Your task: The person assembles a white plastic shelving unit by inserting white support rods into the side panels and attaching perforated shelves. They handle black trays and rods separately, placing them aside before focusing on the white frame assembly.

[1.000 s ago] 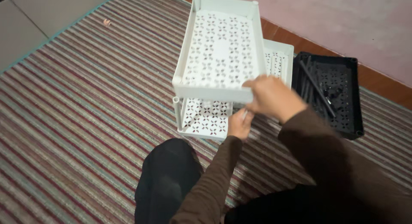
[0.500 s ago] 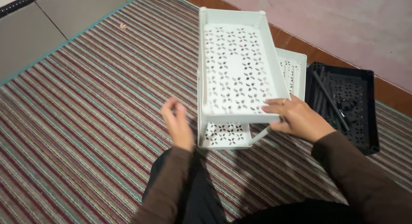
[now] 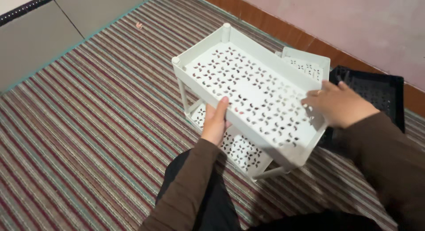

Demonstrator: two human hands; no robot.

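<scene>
Striped carpet (image 3: 79,124) ran to grey tiles on the left. Near its far edge, the left hand (image 3: 215,122) gripped the near rim of the white perforated shelf rack (image 3: 248,87), fingers curled over it. The right hand (image 3: 338,104) clasped the far rim. Tilted, its thin legs (image 3: 182,94) might slip loose beside the black tray (image 3: 380,93).

Head view, steeply downward (seemingly close)
</scene>
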